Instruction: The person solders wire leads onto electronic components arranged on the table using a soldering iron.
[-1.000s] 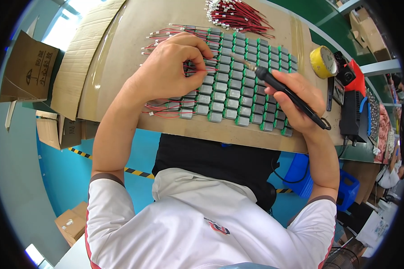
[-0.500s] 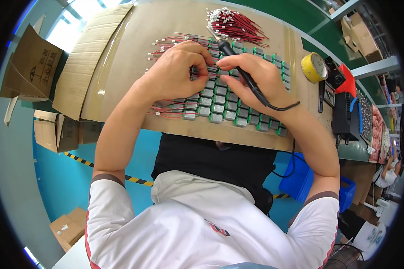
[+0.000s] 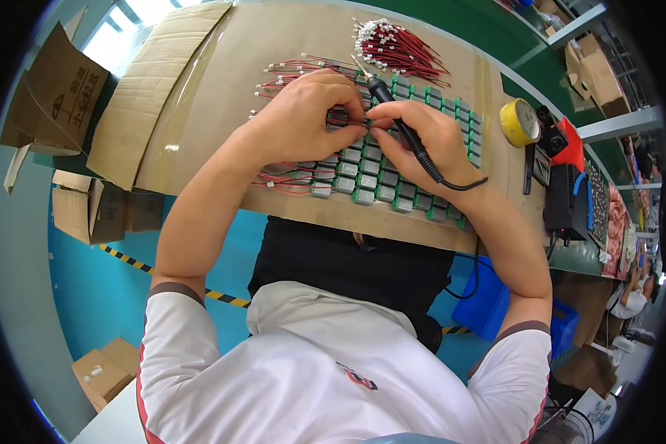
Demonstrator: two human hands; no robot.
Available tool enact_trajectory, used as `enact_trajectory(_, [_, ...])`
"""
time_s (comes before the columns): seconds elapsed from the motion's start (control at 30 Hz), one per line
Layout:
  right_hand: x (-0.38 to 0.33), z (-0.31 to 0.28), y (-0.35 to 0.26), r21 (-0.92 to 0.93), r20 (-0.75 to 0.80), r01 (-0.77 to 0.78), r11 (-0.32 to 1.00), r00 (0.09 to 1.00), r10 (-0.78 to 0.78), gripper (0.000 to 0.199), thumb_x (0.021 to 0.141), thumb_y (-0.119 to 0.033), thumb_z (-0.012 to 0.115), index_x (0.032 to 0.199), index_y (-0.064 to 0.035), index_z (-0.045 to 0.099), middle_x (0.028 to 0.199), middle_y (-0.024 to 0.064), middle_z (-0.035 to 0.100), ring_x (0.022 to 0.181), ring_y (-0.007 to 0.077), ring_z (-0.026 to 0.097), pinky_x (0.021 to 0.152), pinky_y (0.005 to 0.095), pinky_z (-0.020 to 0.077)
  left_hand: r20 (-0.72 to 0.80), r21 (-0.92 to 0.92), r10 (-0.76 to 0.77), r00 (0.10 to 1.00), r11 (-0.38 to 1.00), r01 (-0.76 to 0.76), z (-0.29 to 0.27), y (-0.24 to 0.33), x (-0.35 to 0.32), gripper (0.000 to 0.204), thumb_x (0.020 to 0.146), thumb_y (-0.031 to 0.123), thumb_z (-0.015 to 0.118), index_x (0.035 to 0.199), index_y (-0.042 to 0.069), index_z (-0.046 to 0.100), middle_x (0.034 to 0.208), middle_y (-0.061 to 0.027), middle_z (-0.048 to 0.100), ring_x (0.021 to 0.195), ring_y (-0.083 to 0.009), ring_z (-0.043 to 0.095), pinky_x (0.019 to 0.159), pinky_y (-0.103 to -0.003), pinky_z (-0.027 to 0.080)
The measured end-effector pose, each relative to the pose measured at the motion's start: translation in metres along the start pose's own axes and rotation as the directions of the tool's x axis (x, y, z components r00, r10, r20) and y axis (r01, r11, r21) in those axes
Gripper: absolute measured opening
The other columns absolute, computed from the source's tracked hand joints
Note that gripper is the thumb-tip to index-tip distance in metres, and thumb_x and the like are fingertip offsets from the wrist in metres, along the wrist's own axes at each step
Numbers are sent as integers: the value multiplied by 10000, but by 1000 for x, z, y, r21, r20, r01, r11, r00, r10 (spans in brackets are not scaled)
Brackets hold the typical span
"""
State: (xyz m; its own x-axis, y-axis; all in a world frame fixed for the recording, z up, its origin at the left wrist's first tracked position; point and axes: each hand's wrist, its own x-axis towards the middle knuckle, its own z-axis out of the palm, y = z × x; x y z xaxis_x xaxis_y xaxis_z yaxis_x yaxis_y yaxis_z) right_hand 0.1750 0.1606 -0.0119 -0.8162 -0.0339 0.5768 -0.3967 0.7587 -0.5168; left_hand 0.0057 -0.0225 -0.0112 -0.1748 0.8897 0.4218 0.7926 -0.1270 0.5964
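My left hand (image 3: 307,115) is closed, thumb and forefinger pinching a thin red-and-black wire lead (image 3: 339,118) above the rows of parts. My right hand (image 3: 433,140) holds a soldering iron (image 3: 380,90) like a pen, its black handle running under the fingers and its metal tip pointing up and away. The right thumb and forefinger meet close to the left fingertips; what they pinch is too small to make out. Beneath both hands stand rows of small grey blocks with green ends (image 3: 366,180). Several at the left carry red and black wires with white connectors.
A heap of red-and-black leads with white connectors (image 3: 399,52) lies at the far side of the cardboard-covered table. At the right are a yellow tape roll (image 3: 519,122) and a black box-shaped unit (image 3: 566,201). The iron's cable hangs past the table edge. Cardboard boxes (image 3: 59,103) stand left.
My hands have drawn together, the right fingertips now meeting the left ones. The soldering iron stays in my right hand. The whole view has shifted slightly.
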Motion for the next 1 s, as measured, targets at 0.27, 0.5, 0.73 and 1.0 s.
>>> enact_trajectory(0.27, [-1, -4, -1, -9, -18, 55, 998, 998, -56, 305, 934, -27, 798, 1230, -71, 742, 909, 115, 738, 807, 286, 738, 724, 373, 594, -17, -34, 5, 1000, 999, -5, 2, -5, -1, 107, 834, 98, 811, 867, 24, 740, 1064, -111, 762, 1101, -330, 699, 1014, -442, 545])
enact_trajectory(0.5, [-34, -56, -1, -8, -48, 95, 995, 994, -95, 489, 959, -85, 839, 1411, 42, 702, 966, 126, 801, 836, 256, 779, 762, 338, 616, 31, 27, -25, 999, 999, 24, 0, -1, -7, 90, 784, 50, 810, 815, 17, 732, 1230, -98, 736, 1196, -313, 670, 1047, -423, 539])
enact_trajectory(0.73, [-77, -63, -2, 58, -26, -10, 998, 1000, 12, 374, 867, -26, 863, 1222, 60, 783, 990, 192, 786, 818, 288, 781, 714, 345, 623, 55, 68, -8, 998, 998, 5, 0, 3, -4, 83, 766, 44, 800, 796, 19, 727, 1275, -108, 724, 1236, -309, 665, 1074, -423, 535])
enact_trajectory(1.0, [-77, -61, 0, 88, 2, 3, 996, 1000, -3, 378, 855, -33, 872, 1217, 44, 792, 999, 190, 784, 817, 297, 777, 726, 351, 626, 50, 81, -17, 999, 997, 13, 0, 5, -3, 82, 767, 22, 795, 818, 0, 735, 1262, -119, 732, 1202, -305, 692, 1032, -409, 571])
